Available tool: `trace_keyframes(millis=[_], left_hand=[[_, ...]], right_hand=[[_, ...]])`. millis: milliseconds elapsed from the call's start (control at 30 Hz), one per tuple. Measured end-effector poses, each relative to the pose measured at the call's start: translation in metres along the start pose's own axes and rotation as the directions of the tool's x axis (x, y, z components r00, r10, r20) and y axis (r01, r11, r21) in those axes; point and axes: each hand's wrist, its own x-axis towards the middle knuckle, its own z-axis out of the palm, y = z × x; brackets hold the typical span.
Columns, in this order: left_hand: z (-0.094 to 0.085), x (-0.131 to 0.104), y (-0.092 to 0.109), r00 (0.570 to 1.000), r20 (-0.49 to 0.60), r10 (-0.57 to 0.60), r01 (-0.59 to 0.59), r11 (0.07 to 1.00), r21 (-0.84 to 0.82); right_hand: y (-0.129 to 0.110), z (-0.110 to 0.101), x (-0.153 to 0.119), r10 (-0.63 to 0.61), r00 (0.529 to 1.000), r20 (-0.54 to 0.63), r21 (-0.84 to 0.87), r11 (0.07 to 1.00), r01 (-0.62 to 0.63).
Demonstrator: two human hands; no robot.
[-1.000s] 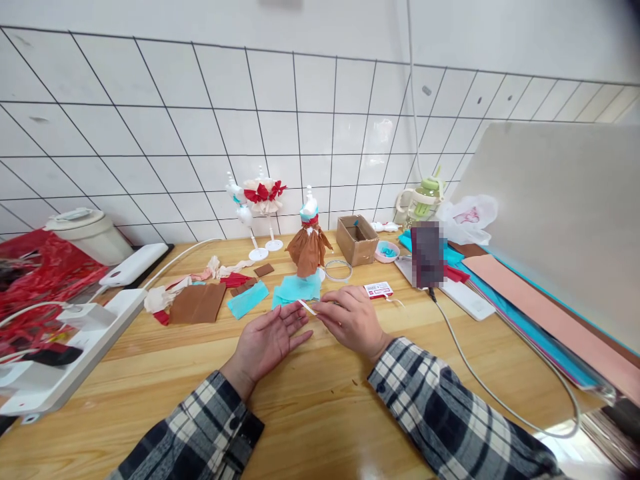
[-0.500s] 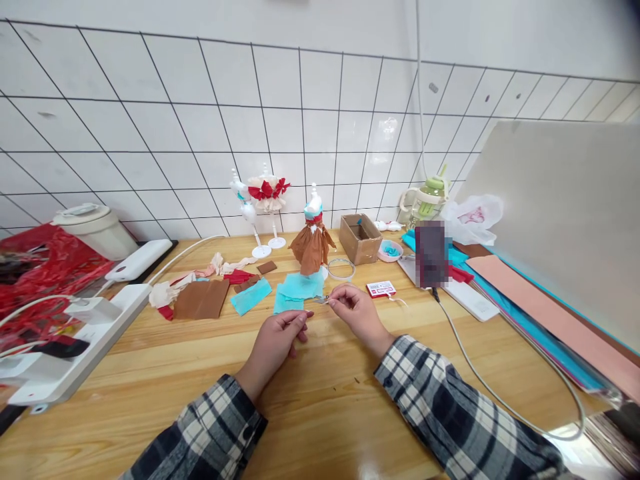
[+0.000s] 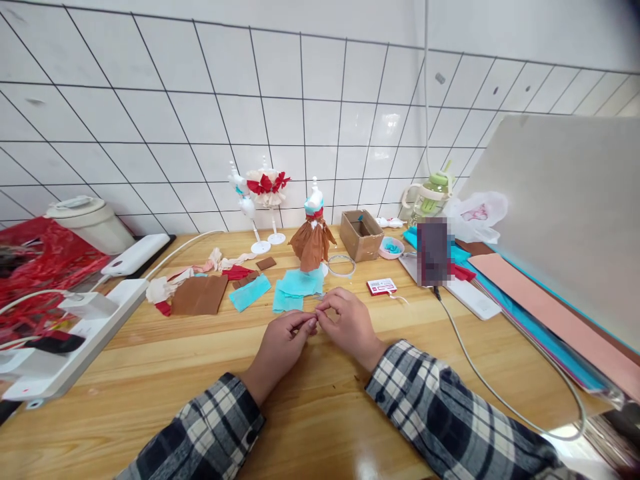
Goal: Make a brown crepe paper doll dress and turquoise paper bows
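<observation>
My left hand (image 3: 283, 340) and my right hand (image 3: 350, 327) meet at the fingertips just above the tabletop. Both are closed in a pinch; what sits between the fingers is too small to make out. Behind them lie light blue crepe pieces (image 3: 299, 288), with a small metallic item (image 3: 316, 297) partly hidden by my right hand. Farther back stands a miniature dress form (image 3: 315, 199) wearing a brown skirt (image 3: 311, 241) with a red waistband and a blue top. A silvery ring (image 3: 342, 275) lies beside it.
Two more small dress forms (image 3: 273, 227) stand at the back left. Brown paper (image 3: 199, 296) and scraps lie left. A cardboard box (image 3: 361, 244), pink dish (image 3: 391, 257), small red-and-white box (image 3: 381, 287) and cable (image 3: 473, 367) are right. A power strip (image 3: 105, 327) borders the left.
My right hand has moved left and slightly down, so its fingertips now touch those of my left hand. The view has shifted slightly.
</observation>
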Motion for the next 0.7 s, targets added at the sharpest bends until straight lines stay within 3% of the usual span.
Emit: trace_keyframes(millis=[267, 700], left_hand=[[-0.004, 0.001, -0.001, 0.999, -0.027, 0.041, -0.036, 0.986, 0.165], [-0.007, 0.002, -0.011, 0.998, -0.019, 0.052, -0.047, 0.976, 0.215]], right_hand=[[0.005, 0.001, 0.0, 0.039, 0.998, 0.056, 0.152, 0.987, -0.047], [0.009, 0.0, -0.003, 0.011, 0.988, 0.153, 0.205, 0.978, -0.043]])
